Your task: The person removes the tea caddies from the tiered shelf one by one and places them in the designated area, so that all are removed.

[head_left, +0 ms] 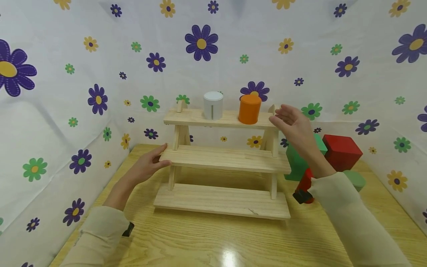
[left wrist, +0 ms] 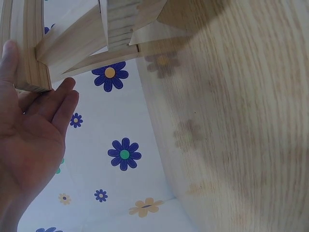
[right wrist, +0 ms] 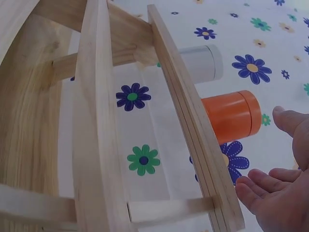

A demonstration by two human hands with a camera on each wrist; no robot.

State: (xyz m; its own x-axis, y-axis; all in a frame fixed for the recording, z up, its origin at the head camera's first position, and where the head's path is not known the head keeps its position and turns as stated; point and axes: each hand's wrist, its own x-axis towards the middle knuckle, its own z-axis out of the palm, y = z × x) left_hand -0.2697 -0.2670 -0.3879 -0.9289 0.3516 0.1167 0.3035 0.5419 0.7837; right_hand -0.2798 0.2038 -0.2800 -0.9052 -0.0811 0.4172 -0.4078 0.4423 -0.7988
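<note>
A three-tier wooden display stand stands on the table. On its top shelf sit a white canister and, to the right, an orange canister, both upright. My left hand holds the left end of the middle shelf; in the left wrist view the thumb lies on the plank and the fingers reach round its end. My right hand is raised by the top shelf's right end, fingers extended and holding nothing. In the right wrist view its thumb and fingers spread near the orange canister.
Right of the stand are a green block-like object, a red box, a red cylinder-like object and a round green lid-like top, partly behind the right arm. A flower-print cloth hangs behind and along both sides.
</note>
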